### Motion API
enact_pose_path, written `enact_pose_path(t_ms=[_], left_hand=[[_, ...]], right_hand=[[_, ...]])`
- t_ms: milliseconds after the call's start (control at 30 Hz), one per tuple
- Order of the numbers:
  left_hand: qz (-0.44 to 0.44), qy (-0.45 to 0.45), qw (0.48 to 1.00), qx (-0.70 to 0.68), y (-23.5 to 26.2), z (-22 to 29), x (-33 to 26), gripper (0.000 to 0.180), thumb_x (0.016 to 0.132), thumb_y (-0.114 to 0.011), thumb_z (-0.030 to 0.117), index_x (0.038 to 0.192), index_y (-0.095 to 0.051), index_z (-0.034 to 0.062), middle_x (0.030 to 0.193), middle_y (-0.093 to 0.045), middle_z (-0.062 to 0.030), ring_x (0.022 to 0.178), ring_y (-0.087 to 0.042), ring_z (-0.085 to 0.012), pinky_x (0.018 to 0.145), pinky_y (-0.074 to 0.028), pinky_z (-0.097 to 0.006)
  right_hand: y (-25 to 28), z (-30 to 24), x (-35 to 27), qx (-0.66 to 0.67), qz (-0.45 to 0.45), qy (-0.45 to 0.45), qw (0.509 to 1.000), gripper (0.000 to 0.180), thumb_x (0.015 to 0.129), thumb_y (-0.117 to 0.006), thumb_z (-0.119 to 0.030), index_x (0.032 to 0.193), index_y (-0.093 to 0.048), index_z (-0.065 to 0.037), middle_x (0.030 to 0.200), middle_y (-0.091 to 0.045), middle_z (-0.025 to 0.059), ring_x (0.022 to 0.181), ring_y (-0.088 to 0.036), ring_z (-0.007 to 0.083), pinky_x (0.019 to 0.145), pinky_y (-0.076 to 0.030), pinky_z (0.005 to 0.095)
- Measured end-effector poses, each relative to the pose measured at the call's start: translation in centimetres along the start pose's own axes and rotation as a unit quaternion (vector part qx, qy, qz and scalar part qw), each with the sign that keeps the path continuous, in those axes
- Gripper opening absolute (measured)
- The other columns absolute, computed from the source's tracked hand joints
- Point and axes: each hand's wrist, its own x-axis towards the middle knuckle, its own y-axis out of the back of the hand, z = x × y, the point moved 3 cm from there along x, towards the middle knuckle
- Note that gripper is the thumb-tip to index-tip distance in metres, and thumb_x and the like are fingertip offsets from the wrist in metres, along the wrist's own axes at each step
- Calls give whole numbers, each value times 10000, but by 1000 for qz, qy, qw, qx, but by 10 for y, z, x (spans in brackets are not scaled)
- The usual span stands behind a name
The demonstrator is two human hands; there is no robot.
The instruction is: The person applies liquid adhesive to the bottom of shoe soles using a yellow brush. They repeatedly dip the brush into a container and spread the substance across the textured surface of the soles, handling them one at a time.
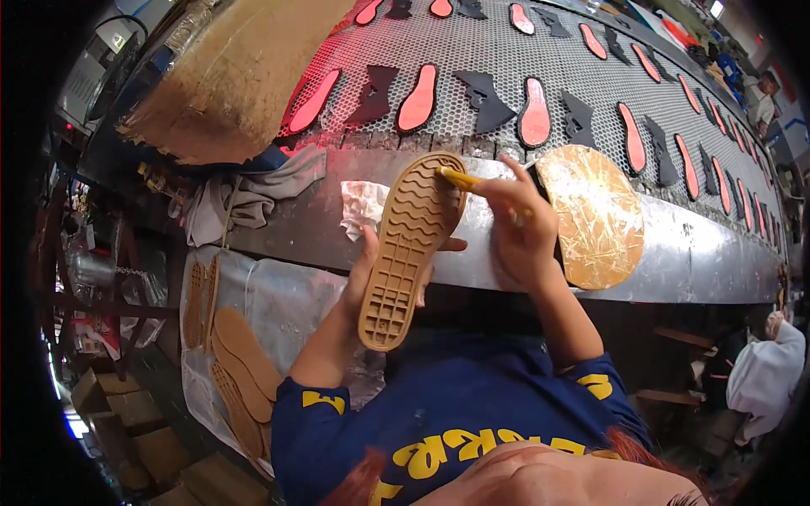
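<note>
My left hand [361, 266] grips a tan rubber shoe sole [413, 228] from the left side and from beneath, its thumb along the edge. The sole is tilted, toe end away from me, showing a wavy-ribbed front and a gridded heel within a raised rim. In my right hand [525, 221] is a slim yellow-handled brush [462, 179], pinched with the index finger raised. Its tip reaches the toe end of the sole, near the inner rim; whether it touches is too small to tell. A crumpled whitish cloth [364, 207] lies beside the sole.
Beyond the metal ledge [683, 244], a mesh conveyor [472, 51] carries pink-topped soles [534, 114] and black upper pieces [485, 101]. A round tan board [595, 215] sits right of my hand. Cardboard [228, 80] stands at left; more tan soles [245, 354] lie lower left.
</note>
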Motion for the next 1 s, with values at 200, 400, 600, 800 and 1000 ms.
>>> enact_pose_path(t_ms=[200,400,600,800,1000], left_hand=[[95,8,995,-39,-5,-7,8,843,922,-244,674,1426,-295,0,1303,-478,-295,719,-623,-171,561,-556,-270],[136,49,989,-15,0,-10,27,811,937,-258,649,1415,-313,-4,1262,-508,-267,630,-596,-169,530,-533,-286],[2,-46,997,-54,29,74,169,771,943,-260,634,1414,-314,26,1266,-495,-241,1009,-593,-260,728,-566,-354],[430,-180,884,35,166,155,236,471,940,-393,457,1140,-414,31,876,-531,-211,710,-571,-326,678,-522,-533],[272,-60,629,726,114,50,51,465,858,-623,251,1245,-482,35,1267,-443,-169,1162,-477,-308,937,-441,-451]], right_hand=[[-4,-44,-14,126,-85,68,986,284,741,-572,35,1007,-645,-32,835,-648,112,746,-624,283,809,-499,423],[4,-56,-22,78,-53,37,995,425,667,-598,45,1087,-627,-14,847,-608,111,824,-619,294,780,-503,410],[75,-32,-28,273,144,-92,947,238,811,-533,101,1024,-589,13,948,-639,123,952,-654,291,1028,-388,518],[110,-44,-37,185,165,-54,967,213,912,-434,95,1050,-567,4,1056,-624,159,1047,-624,279,1058,-338,540],[125,3,-78,123,196,-242,942,197,903,-491,92,1042,-599,5,1039,-626,138,1160,-549,267,1022,-379,373]])
